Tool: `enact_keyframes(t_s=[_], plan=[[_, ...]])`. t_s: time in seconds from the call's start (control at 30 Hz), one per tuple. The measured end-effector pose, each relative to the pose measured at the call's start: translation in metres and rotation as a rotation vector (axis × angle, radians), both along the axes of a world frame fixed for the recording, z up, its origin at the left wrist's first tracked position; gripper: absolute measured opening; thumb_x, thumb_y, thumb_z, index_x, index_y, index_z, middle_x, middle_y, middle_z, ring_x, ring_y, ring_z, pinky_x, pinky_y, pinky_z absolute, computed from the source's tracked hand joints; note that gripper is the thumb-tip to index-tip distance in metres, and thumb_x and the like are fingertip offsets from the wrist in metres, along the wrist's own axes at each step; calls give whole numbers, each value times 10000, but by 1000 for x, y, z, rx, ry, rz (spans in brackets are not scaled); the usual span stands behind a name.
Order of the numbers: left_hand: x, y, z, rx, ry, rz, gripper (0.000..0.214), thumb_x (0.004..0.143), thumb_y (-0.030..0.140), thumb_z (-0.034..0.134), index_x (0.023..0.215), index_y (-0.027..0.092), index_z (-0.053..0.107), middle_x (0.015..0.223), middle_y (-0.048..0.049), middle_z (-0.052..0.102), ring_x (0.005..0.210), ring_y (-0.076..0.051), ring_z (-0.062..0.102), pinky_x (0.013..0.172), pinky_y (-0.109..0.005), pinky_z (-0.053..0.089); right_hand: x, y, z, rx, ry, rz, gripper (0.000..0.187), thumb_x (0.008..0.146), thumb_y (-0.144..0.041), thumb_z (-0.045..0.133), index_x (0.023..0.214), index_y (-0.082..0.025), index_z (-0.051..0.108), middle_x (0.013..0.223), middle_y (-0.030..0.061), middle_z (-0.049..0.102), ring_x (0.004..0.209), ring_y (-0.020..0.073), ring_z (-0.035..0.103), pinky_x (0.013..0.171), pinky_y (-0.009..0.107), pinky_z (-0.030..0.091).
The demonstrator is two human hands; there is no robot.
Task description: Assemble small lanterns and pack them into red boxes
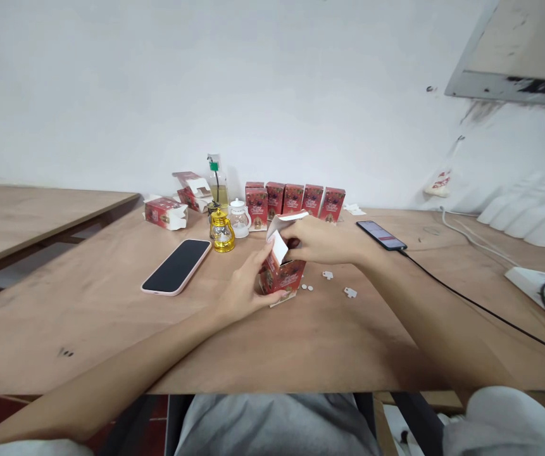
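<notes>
A small red printed carton stands on the wooden table with its white top flaps open. My left hand grips its left side and lower edge. My right hand rests over the open top, fingers curled at the flaps. A gold toy lantern and a clear white-capped one stand just behind to the left. Several matching red cartons line up at the back.
A pink-cased phone lies face up at left. A second phone lies at right, its black cable running to the right edge. Two opened cartons and a bottle stand at back left. Small white bits lie beside the carton.
</notes>
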State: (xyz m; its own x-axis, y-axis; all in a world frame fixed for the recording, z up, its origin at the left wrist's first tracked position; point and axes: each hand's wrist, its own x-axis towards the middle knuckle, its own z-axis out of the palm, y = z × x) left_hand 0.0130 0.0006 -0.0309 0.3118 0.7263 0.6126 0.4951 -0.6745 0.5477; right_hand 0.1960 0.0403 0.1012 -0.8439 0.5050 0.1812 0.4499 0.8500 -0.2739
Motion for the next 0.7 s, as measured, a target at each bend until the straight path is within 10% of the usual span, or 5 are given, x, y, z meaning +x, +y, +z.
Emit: enact_keyframes(t_s=[0.37,0.7], plan=[[-3,2,2,-60,-105,-16,885,714,331,733,1430,288,213,1308,-103,494,1058,-234,580,870,-395,526,-4,29,-32,-678,1107,70,208,812,-407,608,895,-218,633,930,21,683,905,145,627,893,334,489],[-2,4,5,-69,-92,-54,810,716,316,728,1372,274,254,1283,-102,477,1049,-229,573,867,-393,519,-35,19,-33,-836,1151,56,202,837,-373,544,989,-240,530,1202,35,585,991,151,621,923,343,521]])
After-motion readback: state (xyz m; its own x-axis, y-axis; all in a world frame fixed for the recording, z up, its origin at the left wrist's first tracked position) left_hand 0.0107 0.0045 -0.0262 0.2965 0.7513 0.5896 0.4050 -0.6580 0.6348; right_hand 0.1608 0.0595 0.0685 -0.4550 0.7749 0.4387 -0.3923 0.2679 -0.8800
